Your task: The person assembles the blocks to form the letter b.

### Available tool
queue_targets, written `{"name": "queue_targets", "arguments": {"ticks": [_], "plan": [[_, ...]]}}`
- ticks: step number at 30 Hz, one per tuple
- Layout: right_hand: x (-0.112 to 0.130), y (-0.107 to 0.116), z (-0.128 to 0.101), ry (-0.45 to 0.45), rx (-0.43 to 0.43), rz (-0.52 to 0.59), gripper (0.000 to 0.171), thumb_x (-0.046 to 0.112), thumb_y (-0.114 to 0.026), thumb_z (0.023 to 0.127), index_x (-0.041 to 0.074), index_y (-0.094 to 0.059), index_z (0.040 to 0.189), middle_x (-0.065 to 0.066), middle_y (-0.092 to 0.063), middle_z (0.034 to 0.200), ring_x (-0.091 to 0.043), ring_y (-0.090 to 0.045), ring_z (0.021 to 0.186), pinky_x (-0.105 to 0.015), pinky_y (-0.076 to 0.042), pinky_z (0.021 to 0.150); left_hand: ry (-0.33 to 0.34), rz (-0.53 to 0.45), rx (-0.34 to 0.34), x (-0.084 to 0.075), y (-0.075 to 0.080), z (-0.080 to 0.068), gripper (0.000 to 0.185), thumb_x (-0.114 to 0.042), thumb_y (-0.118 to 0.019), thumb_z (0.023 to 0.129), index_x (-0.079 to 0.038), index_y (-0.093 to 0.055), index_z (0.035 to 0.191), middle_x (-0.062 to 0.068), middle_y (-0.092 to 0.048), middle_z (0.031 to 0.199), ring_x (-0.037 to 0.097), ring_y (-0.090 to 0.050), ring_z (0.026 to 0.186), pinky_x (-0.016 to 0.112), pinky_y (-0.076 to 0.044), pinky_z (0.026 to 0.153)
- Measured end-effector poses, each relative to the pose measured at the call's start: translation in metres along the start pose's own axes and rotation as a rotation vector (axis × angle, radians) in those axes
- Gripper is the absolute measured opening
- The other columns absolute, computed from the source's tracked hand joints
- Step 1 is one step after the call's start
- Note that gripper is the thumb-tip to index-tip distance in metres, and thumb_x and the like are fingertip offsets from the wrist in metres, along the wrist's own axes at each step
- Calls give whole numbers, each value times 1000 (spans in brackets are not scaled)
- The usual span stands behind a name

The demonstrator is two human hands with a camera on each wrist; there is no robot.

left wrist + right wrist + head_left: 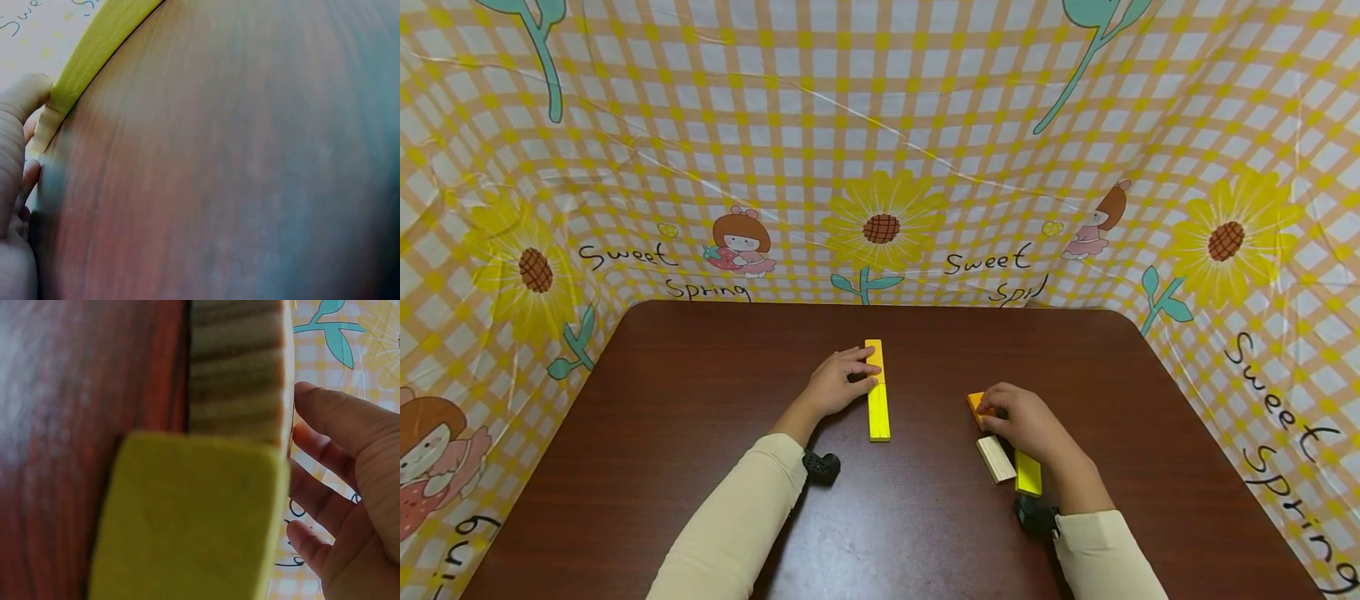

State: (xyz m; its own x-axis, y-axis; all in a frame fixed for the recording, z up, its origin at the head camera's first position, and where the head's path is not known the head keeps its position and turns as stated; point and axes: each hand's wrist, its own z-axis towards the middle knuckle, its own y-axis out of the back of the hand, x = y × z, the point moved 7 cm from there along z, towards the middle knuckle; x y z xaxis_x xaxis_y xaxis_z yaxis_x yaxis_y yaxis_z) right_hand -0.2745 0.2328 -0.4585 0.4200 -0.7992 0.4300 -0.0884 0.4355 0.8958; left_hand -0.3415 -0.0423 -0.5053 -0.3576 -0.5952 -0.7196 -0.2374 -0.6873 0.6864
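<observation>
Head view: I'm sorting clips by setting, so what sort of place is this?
Probably an indoor tabletop set up for recording, not a lived-in room. A dark wooden table is enclosed on three sides by a checked sunflower cloth, and both hands handle coloured blocks.

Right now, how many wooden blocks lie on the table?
5: orange block and long yellow block in line by the left hand; orange block, plain block, yellow block by the right hand. More may be hidden.
</observation>
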Motion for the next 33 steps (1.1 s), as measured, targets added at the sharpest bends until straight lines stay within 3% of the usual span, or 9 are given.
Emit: {"name": "queue_targets", "arguments": {"ticks": [11,33], "plan": [[0,-2,2,-10,-23,-24,11,12,-80,84,13,-69,88,3,-59,91,-16,-52,72,-34,-44,66,0,-5,-1,1,-1,0,29,-30,-65,98,-19,-73,123,-7,-42,153,15,-28,146,38,-11,121],[-2,-4,4,-23,-37,-10,10,14,-79,85,14,-70,89,3,-62,95,-12,-52,73,-35,-47,66,-18,3,-3,-2,2,0,29,-28,-66,97,-17,-73,124,-4,-44,153,17,-30,146,40,-12,121]]}}
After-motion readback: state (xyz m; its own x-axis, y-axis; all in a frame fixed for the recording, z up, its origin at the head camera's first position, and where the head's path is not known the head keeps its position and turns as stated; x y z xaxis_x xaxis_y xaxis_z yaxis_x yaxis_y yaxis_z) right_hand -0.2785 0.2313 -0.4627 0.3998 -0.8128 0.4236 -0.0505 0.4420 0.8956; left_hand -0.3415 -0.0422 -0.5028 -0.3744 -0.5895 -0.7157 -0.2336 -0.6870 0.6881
